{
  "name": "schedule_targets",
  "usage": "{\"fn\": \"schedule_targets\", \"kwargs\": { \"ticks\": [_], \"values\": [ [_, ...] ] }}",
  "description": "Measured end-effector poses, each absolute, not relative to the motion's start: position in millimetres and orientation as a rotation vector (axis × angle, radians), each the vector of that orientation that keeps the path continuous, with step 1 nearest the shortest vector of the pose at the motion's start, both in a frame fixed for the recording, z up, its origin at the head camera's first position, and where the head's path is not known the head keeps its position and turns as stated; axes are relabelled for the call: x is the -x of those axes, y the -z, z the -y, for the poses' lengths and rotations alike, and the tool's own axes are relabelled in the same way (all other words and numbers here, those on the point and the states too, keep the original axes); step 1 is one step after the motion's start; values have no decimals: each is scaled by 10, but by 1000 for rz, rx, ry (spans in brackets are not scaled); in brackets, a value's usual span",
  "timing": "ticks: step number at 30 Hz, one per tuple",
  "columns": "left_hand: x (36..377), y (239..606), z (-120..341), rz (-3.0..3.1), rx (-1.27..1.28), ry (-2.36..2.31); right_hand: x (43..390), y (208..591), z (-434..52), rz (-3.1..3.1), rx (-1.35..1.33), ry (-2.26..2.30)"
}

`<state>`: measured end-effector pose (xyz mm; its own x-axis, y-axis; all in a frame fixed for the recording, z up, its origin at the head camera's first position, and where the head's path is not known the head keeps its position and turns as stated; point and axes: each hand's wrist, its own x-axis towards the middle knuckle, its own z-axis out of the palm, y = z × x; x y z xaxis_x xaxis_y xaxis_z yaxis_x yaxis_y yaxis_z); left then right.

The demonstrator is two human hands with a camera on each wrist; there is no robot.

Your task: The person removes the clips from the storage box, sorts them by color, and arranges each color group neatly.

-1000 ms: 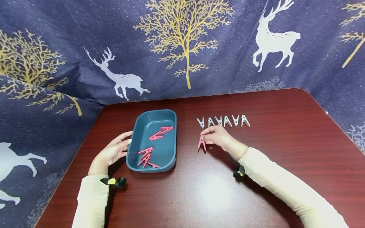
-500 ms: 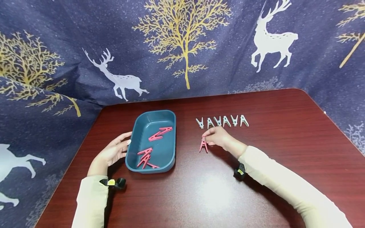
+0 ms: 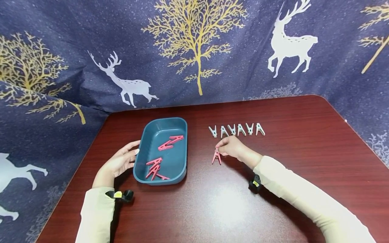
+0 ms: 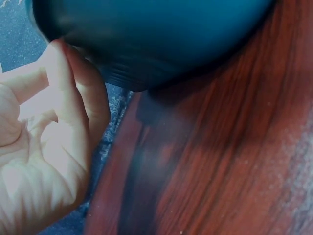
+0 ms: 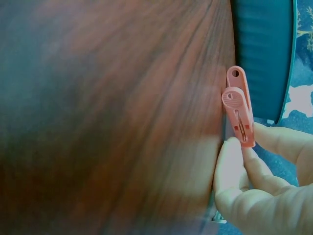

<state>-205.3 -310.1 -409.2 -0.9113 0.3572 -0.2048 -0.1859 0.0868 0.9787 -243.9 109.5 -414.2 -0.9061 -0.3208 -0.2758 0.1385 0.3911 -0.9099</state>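
- "Count?"
- "Six pale plastic clothespins (image 3: 233, 132), rowed toward the far edge of the dark-red wooden bench (image 3: 304, 135). Five pink plastic clothespins (image 3: 156, 166) inside the blue-green oblong plastic tub (image 3: 173, 160). A sixth pink clothespin (image 5: 245, 117) pinched in the right hand (image 3: 233, 147), legs pointing nearward; whether it touches the bench, cannot tell."
- "Left hand (image 3: 120, 161)? Room?"
- "Loose-fingered, touching the tub's left wall, between tub and left edge. Bare bench between tub and held clothespin; wider stretches to the right and nearward."
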Motion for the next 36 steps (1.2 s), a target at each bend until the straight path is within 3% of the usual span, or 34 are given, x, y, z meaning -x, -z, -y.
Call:
{"fn": "schedule_targets", "kwargs": {
  "ticks": [36],
  "values": [
    [2061, 4098, 3093, -1947, -136, -1912, 2428, 4123, -1068, -2338, 144, 1522]
  ]
}}
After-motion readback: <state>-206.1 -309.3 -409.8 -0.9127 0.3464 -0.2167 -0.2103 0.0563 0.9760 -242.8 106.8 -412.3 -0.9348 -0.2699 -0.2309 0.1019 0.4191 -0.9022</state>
